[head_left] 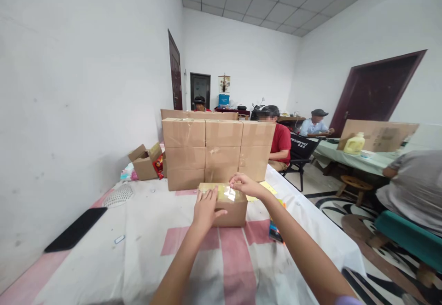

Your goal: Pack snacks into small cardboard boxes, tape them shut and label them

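Note:
A small closed cardboard box sits in front of me on the table, with shiny clear tape across its top. My left hand rests on the box's left part, fingers stretched over the top and thumb against the front face. Above the far right part of the top is my right hand, its thumb and fingertips pinched together at the tape. Exactly how much tape lies between those fingertips is too small to see. To the right, partly behind my right forearm, lies a small blue and orange packet.
Stacked taped cardboard boxes form a wall just beyond my hands. An open carton, a white mesh piece and a black flat pad lie leftward on the covered table. Several people sit nearby, one in a red shirt.

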`<move>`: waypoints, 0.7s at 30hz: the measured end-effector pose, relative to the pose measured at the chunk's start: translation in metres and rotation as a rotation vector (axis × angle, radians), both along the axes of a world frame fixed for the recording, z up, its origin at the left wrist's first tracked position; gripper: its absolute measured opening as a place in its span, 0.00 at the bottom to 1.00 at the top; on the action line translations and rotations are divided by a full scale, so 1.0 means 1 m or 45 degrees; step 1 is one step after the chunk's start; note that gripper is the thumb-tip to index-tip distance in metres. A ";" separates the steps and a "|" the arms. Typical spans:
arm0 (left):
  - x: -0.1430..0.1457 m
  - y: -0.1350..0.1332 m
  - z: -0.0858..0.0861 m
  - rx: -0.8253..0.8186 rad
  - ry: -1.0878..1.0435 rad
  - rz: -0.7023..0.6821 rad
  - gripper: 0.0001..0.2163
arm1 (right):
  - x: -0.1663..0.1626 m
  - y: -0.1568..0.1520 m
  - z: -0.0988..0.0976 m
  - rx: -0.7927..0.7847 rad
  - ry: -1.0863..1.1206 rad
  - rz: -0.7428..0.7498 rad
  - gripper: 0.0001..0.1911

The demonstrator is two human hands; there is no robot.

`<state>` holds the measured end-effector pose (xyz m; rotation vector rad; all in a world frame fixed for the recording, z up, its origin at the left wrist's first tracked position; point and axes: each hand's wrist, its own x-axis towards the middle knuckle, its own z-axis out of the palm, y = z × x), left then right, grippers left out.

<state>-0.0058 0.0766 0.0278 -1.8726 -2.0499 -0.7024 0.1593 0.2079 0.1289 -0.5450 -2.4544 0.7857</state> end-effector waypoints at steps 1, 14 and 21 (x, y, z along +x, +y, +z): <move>-0.001 -0.003 -0.004 0.015 -0.008 0.005 0.39 | -0.011 0.008 -0.008 0.006 -0.043 -0.031 0.07; 0.005 -0.010 -0.008 0.056 0.051 -0.026 0.28 | -0.058 0.038 -0.055 0.123 -0.351 -0.193 0.05; 0.010 -0.012 -0.009 0.060 0.075 0.009 0.26 | -0.057 0.047 -0.057 0.109 -0.383 -0.440 0.18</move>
